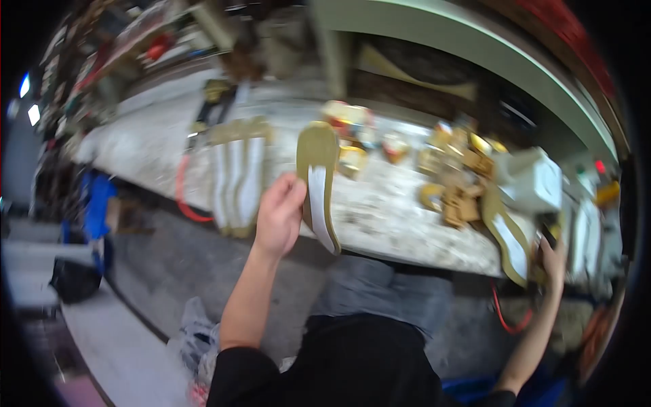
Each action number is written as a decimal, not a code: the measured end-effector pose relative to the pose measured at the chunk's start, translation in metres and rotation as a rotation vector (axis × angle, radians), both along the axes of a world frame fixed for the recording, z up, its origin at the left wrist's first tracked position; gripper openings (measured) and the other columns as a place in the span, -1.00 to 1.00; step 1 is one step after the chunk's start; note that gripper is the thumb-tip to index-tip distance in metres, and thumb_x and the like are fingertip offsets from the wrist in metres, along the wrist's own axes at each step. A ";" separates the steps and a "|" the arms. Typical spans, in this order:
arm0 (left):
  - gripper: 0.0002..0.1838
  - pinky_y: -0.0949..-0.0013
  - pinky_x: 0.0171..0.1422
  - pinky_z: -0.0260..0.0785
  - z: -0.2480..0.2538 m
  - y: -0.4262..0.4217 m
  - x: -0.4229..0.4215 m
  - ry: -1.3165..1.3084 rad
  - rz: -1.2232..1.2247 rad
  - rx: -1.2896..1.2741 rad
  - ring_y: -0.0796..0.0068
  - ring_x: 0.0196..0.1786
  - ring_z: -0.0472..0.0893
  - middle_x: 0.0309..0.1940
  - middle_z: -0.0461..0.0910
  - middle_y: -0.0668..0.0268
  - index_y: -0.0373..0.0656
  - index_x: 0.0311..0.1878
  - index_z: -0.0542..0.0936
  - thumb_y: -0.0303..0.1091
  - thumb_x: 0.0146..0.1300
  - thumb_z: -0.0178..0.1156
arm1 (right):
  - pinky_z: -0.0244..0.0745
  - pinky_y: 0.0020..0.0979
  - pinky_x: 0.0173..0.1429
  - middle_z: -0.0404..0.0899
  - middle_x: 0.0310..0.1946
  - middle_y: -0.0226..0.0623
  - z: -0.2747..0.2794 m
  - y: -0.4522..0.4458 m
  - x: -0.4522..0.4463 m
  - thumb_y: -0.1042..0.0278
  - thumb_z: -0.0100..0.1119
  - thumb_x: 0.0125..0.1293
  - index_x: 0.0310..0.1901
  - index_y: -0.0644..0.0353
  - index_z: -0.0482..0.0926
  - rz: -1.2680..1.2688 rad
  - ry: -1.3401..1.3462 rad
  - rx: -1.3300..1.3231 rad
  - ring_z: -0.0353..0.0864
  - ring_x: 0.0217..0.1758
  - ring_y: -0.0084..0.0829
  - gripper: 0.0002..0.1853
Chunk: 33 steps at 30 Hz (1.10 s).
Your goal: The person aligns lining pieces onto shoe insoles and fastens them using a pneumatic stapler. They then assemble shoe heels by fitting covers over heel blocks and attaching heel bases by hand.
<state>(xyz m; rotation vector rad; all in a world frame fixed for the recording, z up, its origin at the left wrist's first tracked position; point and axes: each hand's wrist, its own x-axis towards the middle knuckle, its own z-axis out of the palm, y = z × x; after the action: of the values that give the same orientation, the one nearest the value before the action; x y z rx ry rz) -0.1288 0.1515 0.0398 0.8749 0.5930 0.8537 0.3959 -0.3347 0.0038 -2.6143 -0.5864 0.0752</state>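
Observation:
My left hand (pixel 279 216) pinches the edge of an olive shoe insole (pixel 319 197) with a white strip along its middle, held upright above the bench. At the right, my right hand (pixel 555 259) is closed around a small dark object (pixel 548 235), too blurred to name. Beside that hand, a second olive insole (pixel 505 234) with a white patch slants at the bench edge. Several similar insoles (pixel 239 173) lie side by side on the bench, left of my left hand.
The long pale workbench (pixel 386 224) carries cans (pixel 349 119), brown blocks (pixel 463 200) and a white plastic jug (pixel 534 180). A red hose (pixel 183 193) hangs over its front edge at the left. A shelf frame (pixel 468 30) runs above the back right.

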 end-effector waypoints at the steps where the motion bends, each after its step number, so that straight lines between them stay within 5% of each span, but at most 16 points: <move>1: -0.87 0.48 0.08 0.39 -0.011 0.036 -0.013 -0.017 0.079 0.058 0.63 -0.07 0.57 -0.15 0.63 0.48 -0.19 0.02 0.67 -0.36 0.65 0.22 | 0.56 -0.25 0.40 0.64 0.35 0.08 0.008 0.003 0.003 0.20 0.42 0.46 0.62 0.36 0.36 -0.055 -0.030 -0.235 0.70 0.31 -0.16 -0.20; 4: -0.83 0.50 0.02 0.45 -0.020 0.150 -0.074 0.088 0.188 0.182 0.63 -0.12 0.62 -0.19 0.66 0.49 -0.23 0.06 0.69 -0.33 0.65 0.25 | 0.54 -0.28 0.39 0.62 0.38 0.06 -0.007 -0.004 0.010 0.23 0.42 0.49 0.61 0.36 0.37 0.020 0.032 -0.071 0.68 0.31 -0.20 -0.23; 6: -0.75 0.40 0.08 0.53 -0.031 0.200 -0.098 0.298 0.365 0.209 0.57 -0.15 0.67 -0.13 0.71 0.41 -0.27 0.18 0.66 -0.29 0.69 0.19 | 0.53 -0.28 0.37 0.67 0.22 0.02 -0.010 -0.003 0.001 0.23 0.41 0.51 0.59 0.30 0.43 0.002 0.077 0.090 0.69 0.24 -0.16 -0.29; 8: -0.75 0.41 0.07 0.52 -0.042 0.201 -0.104 0.373 0.385 0.256 0.58 -0.14 0.66 -0.12 0.71 0.41 -0.28 0.18 0.67 -0.30 0.69 0.19 | 0.52 -0.28 0.36 0.70 0.15 0.00 -0.009 -0.013 -0.002 0.22 0.40 0.52 0.58 0.27 0.46 -0.016 0.093 0.191 0.69 0.20 -0.14 -0.31; 11: -0.73 0.43 0.07 0.50 -0.070 0.202 -0.113 0.552 0.430 0.296 0.60 -0.13 0.65 -0.11 0.72 0.40 -0.30 0.20 0.68 -0.31 0.69 0.19 | 0.51 -0.34 0.33 0.64 0.03 -0.13 0.036 0.030 -0.079 0.29 0.34 0.56 0.50 0.27 0.54 -0.093 -0.333 0.087 0.65 0.14 -0.28 -0.45; 14: -0.68 0.37 0.01 0.53 -0.084 0.206 -0.115 0.579 0.535 0.470 0.53 -0.09 0.68 -0.13 0.74 0.33 -0.39 0.19 0.68 -0.29 0.63 0.27 | 0.49 -0.40 0.31 0.56 0.04 -0.20 0.052 0.082 -0.143 0.32 0.36 0.55 0.43 0.29 0.57 0.100 -0.047 0.238 0.61 0.14 -0.36 -0.50; 17: -0.67 0.28 0.10 0.54 -0.071 0.179 -0.095 0.888 0.763 0.830 0.39 0.07 0.69 0.00 0.72 0.20 -0.38 0.21 0.67 -0.34 0.54 0.32 | 0.46 -0.24 0.36 0.55 0.19 -0.15 0.046 0.126 -0.168 0.32 0.50 0.35 0.38 0.31 0.57 0.438 -0.154 0.149 0.56 0.24 -0.19 -0.40; 20: -0.61 0.22 0.29 0.51 -0.026 0.113 -0.030 0.898 0.870 1.049 0.26 0.20 0.66 0.14 0.67 0.11 -0.33 0.25 0.66 -0.39 0.43 0.36 | 0.40 -0.09 0.46 0.54 0.26 -0.10 0.044 0.144 -0.175 0.25 0.61 0.17 0.36 0.32 0.57 0.447 -0.308 -0.091 0.51 0.35 -0.02 -0.27; 22: -0.53 0.15 0.48 0.42 -0.020 0.083 0.020 0.685 0.308 0.975 0.13 0.30 0.61 0.27 0.63 0.09 -0.28 0.33 0.64 -0.46 0.36 0.38 | 0.41 -0.08 0.45 0.55 0.24 -0.10 0.048 0.144 -0.169 0.23 0.63 0.15 0.36 0.33 0.58 0.426 -0.286 -0.160 0.52 0.35 -0.02 -0.25; 24: -0.46 0.08 0.57 0.35 -0.006 0.076 0.072 0.581 0.025 1.136 -0.02 0.34 0.57 0.31 0.63 0.07 -0.27 0.38 0.61 -0.47 0.32 0.41 | 0.44 -0.06 0.43 0.57 0.20 -0.10 0.047 0.152 -0.159 0.20 0.68 0.11 0.36 0.33 0.59 0.427 -0.244 -0.237 0.54 0.34 -0.02 -0.21; 29: -0.39 0.14 0.44 0.45 -0.033 0.106 0.115 0.725 -0.109 1.461 0.15 0.38 0.59 0.36 0.62 0.08 -0.17 0.47 0.57 -0.41 0.34 0.43 | 0.55 -0.15 0.21 0.64 0.06 -0.10 0.026 0.130 -0.136 0.13 0.82 -0.06 0.17 0.32 0.63 0.526 -0.359 0.148 0.65 0.13 -0.08 -0.21; 33: -0.43 0.23 0.23 0.57 0.009 0.008 0.094 0.520 -0.097 0.921 0.26 0.12 0.72 0.11 0.72 0.12 -0.29 0.30 0.65 -0.51 0.20 0.54 | 0.63 -0.31 -0.10 0.74 -0.22 -0.22 0.032 0.090 -0.165 0.06 0.89 -0.10 -0.02 0.28 0.60 0.240 -0.445 0.301 0.73 -0.21 -0.28 -0.26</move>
<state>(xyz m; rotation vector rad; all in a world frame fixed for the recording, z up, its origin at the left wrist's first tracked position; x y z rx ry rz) -0.0347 0.1592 0.0484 1.9868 0.5884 0.8044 0.2309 -0.2450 0.0357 -2.2607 -0.9788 -0.4931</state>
